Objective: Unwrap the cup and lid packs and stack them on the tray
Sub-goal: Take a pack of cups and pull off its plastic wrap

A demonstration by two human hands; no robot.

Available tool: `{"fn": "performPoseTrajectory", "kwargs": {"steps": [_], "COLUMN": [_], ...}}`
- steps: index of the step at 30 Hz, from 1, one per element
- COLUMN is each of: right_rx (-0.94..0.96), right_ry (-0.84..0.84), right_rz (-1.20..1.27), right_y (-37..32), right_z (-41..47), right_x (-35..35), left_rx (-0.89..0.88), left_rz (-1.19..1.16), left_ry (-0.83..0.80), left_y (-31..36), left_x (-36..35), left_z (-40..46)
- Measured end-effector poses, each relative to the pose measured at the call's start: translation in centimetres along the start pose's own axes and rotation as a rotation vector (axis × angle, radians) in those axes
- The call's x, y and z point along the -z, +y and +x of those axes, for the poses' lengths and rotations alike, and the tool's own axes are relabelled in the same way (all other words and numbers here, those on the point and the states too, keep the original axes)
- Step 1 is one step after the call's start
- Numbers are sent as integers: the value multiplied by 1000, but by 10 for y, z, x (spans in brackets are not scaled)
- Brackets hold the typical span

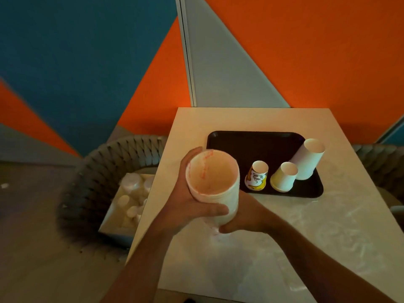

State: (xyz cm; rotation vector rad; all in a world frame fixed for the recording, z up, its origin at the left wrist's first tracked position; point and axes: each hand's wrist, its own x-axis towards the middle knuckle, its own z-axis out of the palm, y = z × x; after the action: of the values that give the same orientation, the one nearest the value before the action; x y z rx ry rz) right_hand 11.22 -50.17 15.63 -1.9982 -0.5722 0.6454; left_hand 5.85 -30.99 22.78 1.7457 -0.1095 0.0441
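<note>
Both hands hold one pack of cups (215,184) above the tabletop (295,232), just left of the tray (227,138): the left hand (188,204) has its fingers wrapped round the upper stack, and the right hand (244,217) grips the lower end, where loose wrap seems to trail (hard to be sure). Its long axis tilts up toward the camera, so I judge the wrap must slide off downward, on the right hand's side.

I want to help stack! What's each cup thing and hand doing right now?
White cup stack in hands: held up, tilted, above table.
Left hand: gripping its side.
Right hand: gripping its lower end.
Yellow printed paper cup, pale yellow cup, tall white cup stack: upside down on black tray.
</note>
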Motion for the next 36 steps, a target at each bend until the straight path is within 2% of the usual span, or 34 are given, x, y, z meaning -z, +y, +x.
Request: {"fn": "performPoseTrajectory", "kwargs": {"steps": [4,9,10,12,14,15,17,18,20,22,27,36], "right_rx": [-7,-47,-46,-25,83,147,249,273,274,224,111,229], "right_ry": [-42,-24,32,268,502,541,485,447,427,445,380,411], "right_rz": [52,-51,-33,82,162,159,55,-76,-391,-584,-703,-806], "right_y": [11,-3,-12,-34,-65,-82,-115,-127,-139,-140,-144,-157], "right_z": [6,8,7,7,6,4,0,0,5,16,40,53], "right_x": [-1,27,38,59,77,81,79,74,64,60,57,68], "left_rx": [-36,-85,-90,-94,-82,-81,-97,-103,-113,-126,-163,-49], "left_rz": [70,57,51,56,85,97,107,109,98,89,112,39], "left_ry": [-92,139,176,207,237,254,273,275,275,266,221,230], "left_y": [6,-3,-3,-2,-1,0,0,-1,-3,-4,-5,-18], "left_x": [-1,-4,-3,-2,-4,-6,-10,-12,-15,-15,-11,3], "left_z": [7,12,14,18,21,23,25,26,28,30,34,34]}}
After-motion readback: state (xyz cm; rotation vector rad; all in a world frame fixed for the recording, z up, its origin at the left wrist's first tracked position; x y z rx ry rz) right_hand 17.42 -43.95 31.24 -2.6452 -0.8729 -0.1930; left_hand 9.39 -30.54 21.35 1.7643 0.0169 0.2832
